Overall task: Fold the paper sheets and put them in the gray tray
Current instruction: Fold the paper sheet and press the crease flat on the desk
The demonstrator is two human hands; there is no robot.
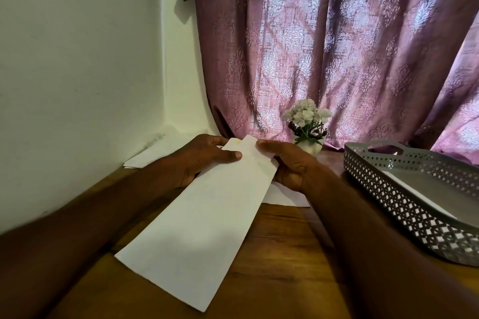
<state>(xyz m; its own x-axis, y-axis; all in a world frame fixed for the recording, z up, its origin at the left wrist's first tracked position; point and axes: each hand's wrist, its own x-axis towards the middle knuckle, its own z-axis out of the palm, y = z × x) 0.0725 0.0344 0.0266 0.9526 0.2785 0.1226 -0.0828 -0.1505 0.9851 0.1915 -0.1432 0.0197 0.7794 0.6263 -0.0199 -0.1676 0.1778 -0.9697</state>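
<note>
Paper (207, 217) is the thing to look at: a long white sheet, folded into a narrow strip, held up over the brown wooden table (280, 261). Its far end is up between both hands and its near end hangs low toward the person. The left hand (199, 160) pinches the far end from the left side, thumb on top. The right hand (287, 166) grips the same end from the right side, thumb along the edge. More white sheets (282, 195) lie flat on the table under the hands, and some reach back to the wall corner. The gray tray (404, 204) sits on the table to the right, apart from the hands. It has little holes all over its sides and a white sheet inside. A small pot of white flowers (307, 122) stands behind the hands, in front of a purple curtain (337, 46).
</note>
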